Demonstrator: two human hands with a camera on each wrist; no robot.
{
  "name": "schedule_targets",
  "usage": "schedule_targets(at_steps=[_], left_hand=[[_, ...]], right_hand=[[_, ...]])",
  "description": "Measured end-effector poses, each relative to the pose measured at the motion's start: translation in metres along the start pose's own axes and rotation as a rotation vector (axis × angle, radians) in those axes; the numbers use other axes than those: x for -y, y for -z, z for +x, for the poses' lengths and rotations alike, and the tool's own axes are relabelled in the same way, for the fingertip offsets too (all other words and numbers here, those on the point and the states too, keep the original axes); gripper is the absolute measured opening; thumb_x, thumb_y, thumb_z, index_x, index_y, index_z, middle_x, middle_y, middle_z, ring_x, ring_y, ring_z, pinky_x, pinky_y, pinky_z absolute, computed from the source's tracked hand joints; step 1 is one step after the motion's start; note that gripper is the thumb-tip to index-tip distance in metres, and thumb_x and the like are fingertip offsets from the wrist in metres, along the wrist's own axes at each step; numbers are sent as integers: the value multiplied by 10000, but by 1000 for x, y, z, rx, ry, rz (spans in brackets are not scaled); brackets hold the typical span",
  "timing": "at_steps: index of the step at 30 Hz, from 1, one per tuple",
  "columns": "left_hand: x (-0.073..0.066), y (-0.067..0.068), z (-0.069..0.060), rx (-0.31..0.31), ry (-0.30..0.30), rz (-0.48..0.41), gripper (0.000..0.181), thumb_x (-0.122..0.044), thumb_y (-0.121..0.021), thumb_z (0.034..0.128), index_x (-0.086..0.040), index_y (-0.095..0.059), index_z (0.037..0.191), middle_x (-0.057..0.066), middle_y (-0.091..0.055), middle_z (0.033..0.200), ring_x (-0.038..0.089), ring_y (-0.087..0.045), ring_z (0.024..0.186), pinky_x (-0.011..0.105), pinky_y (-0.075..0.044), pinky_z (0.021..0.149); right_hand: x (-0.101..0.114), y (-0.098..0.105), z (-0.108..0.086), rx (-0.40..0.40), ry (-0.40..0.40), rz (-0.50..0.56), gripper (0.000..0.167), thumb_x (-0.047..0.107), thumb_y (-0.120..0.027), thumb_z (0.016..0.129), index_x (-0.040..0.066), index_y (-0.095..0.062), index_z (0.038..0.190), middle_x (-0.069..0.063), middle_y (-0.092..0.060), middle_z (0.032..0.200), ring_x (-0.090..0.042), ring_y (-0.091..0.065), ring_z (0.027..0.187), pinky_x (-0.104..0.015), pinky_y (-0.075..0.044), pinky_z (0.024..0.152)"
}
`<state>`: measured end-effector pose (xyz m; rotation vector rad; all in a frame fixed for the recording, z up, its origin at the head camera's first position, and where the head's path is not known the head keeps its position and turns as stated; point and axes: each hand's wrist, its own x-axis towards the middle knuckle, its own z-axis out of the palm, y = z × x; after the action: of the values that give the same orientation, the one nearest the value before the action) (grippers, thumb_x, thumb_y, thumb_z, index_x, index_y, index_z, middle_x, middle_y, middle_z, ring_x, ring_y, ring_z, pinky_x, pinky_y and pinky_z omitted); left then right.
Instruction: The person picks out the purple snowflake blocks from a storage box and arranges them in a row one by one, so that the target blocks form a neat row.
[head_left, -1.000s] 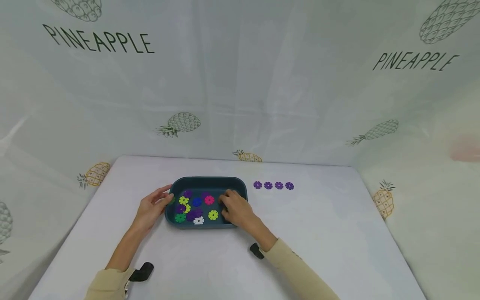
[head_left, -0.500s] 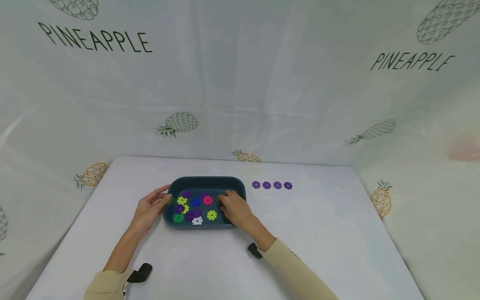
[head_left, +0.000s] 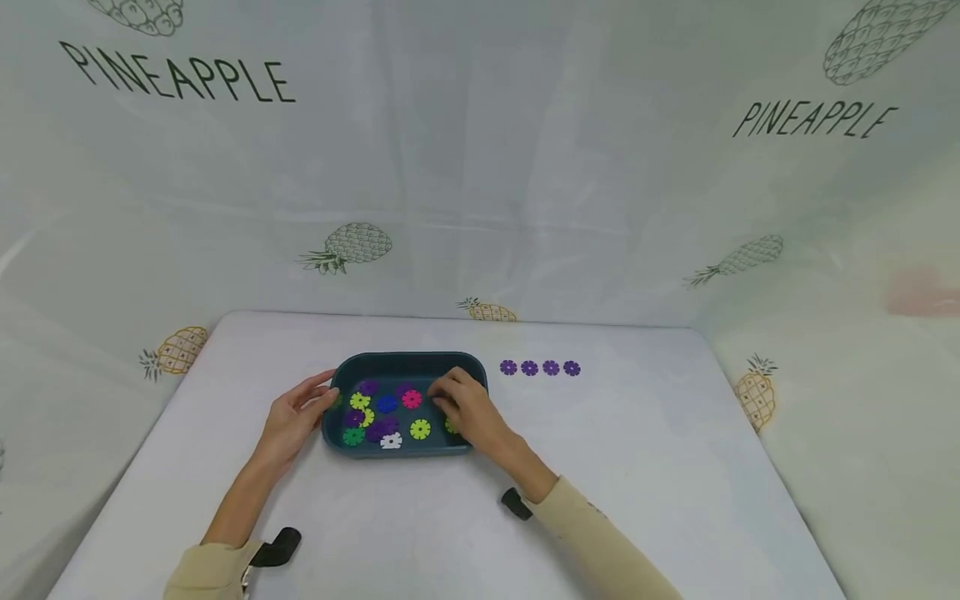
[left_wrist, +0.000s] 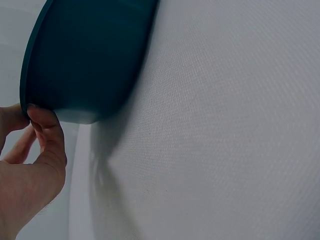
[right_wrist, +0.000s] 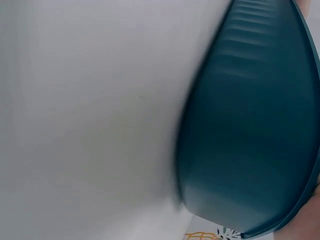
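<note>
A dark teal tray [head_left: 405, 452] stands on the white table, holding several notched, snowflake-like plastic discs: purple, yellow, green, blue, white and a pink disc [head_left: 412, 399]. My left hand [head_left: 291, 423] pinches the tray's left rim between thumb and fingers, which the left wrist view shows close up. Over the tray's right part is my right hand [head_left: 477, 419], its fingers bent and pointing down inside; whether a disc is between the fingertips is hidden. A yellow disc [head_left: 451, 426] peeks out beneath that hand. In the right wrist view the tray wall [right_wrist: 245, 130] covers most of the fingers.
Several purple discs [head_left: 529, 367] lie in a straight row on the table, right of the tray's back corner. Behind the table [head_left: 637, 467] hangs a pale curtain [head_left: 480, 167] printed with pineapples. Black camera mounts sit at both wrists.
My right hand has lifted slightly and moved toward the back of the tray, uncovering a yellow disc. The left hand keeps its hold on the rim. The whole view has shifted a little.
</note>
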<state>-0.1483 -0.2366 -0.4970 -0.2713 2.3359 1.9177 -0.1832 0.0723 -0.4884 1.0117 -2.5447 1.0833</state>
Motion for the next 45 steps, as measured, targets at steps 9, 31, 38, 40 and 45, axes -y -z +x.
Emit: schedule_targets(at_steps=[9, 31, 38, 40, 45], left_hand=[[-2, 0, 0, 6, -5, 10, 619, -399, -648, 1020, -126, -465, 1545, 34, -560, 1244, 97, -577, 999, 171, -502, 791], [-21, -2, -2, -5, -6, 104, 525, -272, -650, 1034, -29, -502, 1476, 182, -529, 1271, 230, -615, 999, 246, -543, 761], [-22, -5, -2, -21, 23, 94, 522, -279, -637, 1041, -39, -496, 1482, 180, -529, 1283, 243, -590, 1027, 245, -538, 780], [-22, -5, -2, -20, 18, 95, 522, -277, -634, 1043, -37, -491, 1484, 181, -523, 1288, 234, -589, 1035, 235, -534, 778], [-23, -5, -3, -14, 10, 105, 522, -271, -626, 1046, -40, -482, 1491, 180, -516, 1297, 211, -589, 1047, 205, -520, 768]], right_hand=[[-8, 11, -2, -165, -61, 171, 153, 12, -733, 938, 7, -709, 1089, -83, -621, 1022, -190, -666, 929, -250, -574, 802], [-52, 47, -14, -300, -456, 550, 271, 58, -698, 981, -48, -665, 1228, -221, -679, 1151, -348, -667, 1010, -207, -539, 890], [-74, 64, -24, -355, -529, 531, 272, 158, -720, 981, 5, -690, 1204, -179, -679, 1093, -243, -669, 956, -177, -540, 846], [-79, 69, -27, -382, -553, 548, 277, 157, -726, 977, 1, -692, 1203, -165, -665, 1074, -214, -664, 936, -197, -551, 846], [-94, 80, -36, -430, -623, 621, 267, 92, -721, 972, -28, -674, 1206, -98, -651, 1032, -152, -690, 919, -303, -566, 885]])
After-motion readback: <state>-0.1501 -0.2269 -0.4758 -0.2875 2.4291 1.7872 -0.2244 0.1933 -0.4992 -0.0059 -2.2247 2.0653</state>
